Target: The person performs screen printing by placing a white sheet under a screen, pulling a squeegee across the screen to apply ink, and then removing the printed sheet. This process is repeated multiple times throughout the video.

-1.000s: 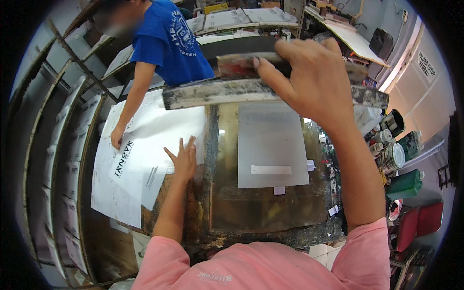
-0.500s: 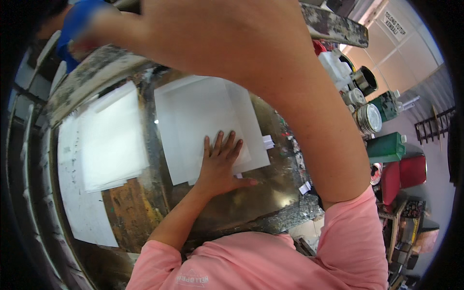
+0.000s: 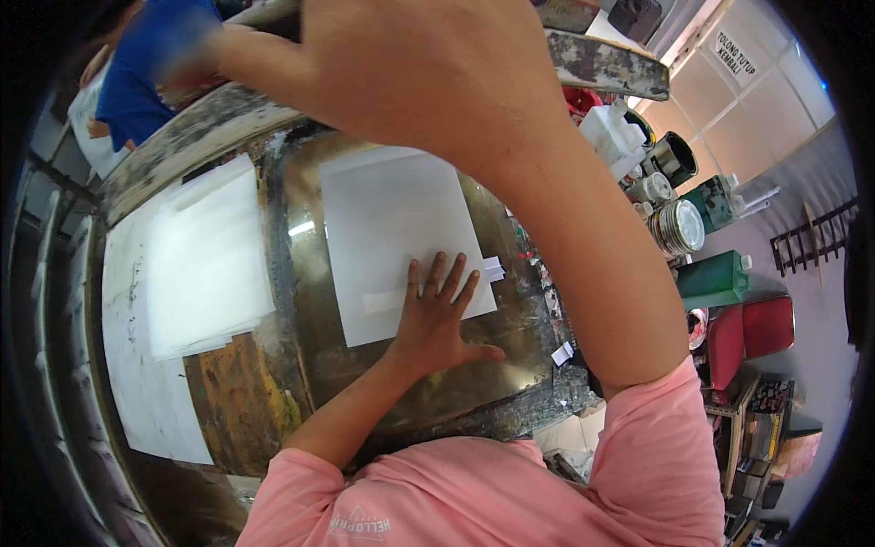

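Observation:
My left hand (image 3: 437,319) lies flat with spread fingers on the lower right part of a white sheet of paper (image 3: 378,219). That sheet rests on a shiny brownish board (image 3: 328,387). Small white tabs (image 3: 494,269) stick up at the sheet's right edge. Close to the camera, my right hand (image 3: 419,77) is raised above the board, its thumb stretched to the left. The other fingers run out of the picture at the top, so whether they hold anything is hidden. My right forearm covers part of the board's far right side.
A stack of white sheets (image 3: 205,264) lies on the left, over a larger pale board (image 3: 164,415). Paint-stained wooden beams (image 3: 611,68) stand at the back. Cans, a green jug (image 3: 715,278) and red chairs (image 3: 766,326) are at right. A person in blue (image 3: 146,87) is far left.
My left hand and the sheet under it have shifted a little to the right. Overlapping edges seen earlier at the sheet now line up as one outline. My right hand stays raised.

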Available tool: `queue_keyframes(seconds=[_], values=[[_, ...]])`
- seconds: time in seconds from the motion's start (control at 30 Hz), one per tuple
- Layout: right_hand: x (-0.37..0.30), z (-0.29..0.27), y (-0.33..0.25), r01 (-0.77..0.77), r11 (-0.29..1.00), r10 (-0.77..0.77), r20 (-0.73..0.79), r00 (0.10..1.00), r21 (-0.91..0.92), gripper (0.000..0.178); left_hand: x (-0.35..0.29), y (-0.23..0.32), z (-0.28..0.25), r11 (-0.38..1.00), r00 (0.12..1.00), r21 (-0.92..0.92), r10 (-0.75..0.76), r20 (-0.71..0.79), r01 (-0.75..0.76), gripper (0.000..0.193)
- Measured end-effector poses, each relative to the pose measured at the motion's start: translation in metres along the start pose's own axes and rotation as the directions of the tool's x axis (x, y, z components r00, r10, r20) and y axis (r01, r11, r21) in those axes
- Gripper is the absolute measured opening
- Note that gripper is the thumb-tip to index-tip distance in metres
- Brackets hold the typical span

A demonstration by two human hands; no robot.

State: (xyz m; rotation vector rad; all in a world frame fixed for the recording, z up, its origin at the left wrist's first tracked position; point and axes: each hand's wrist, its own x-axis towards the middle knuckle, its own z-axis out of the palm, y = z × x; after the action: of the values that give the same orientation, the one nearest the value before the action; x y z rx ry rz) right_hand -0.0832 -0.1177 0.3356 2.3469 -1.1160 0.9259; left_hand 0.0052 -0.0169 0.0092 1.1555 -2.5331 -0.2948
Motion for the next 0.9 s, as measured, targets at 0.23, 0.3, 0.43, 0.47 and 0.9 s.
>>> queue_keyframes(seconds=[0.23,0.3,0.43,0.47,0.9], values=[[-0.028,0.012,-0.017,-0.05,0.999,0.05,-0.118,0.992,0.007,0.066,-0.063,-0.064,-0.18,0.393,0.56,-0.92,-0.764,-0.319,0.011,0.095],[-0.069,0.021,-0.03,-0.036,0.999,0.036,0.046,0.998,-0.003,0.073,-0.099,-0.075,-0.209,0.256,0.687,-0.906,-0.591,-0.423,-0.337,0.11],[-0.176,0.043,-0.038,0.019,0.988,-0.101,0.555,0.826,0.152,0.045,-0.154,-0.058,-0.143,0.505,0.67,-0.799,-0.72,-0.182,0.326,0.119],[-0.198,0.055,-0.041,-0.132,0.964,-0.046,0.638,0.769,0.229,0.041,-0.166,-0.061,-0.123,0.637,0.66,-0.639,-0.706,-0.258,0.431,0.12],[-0.255,0.17,-0.038,-0.099,0.966,-0.011,0.421,0.907,0.238,0.055,-0.203,-0.079,-0.058,0.746,0.718,-0.029,-0.651,-0.248,0.666,0.126]])
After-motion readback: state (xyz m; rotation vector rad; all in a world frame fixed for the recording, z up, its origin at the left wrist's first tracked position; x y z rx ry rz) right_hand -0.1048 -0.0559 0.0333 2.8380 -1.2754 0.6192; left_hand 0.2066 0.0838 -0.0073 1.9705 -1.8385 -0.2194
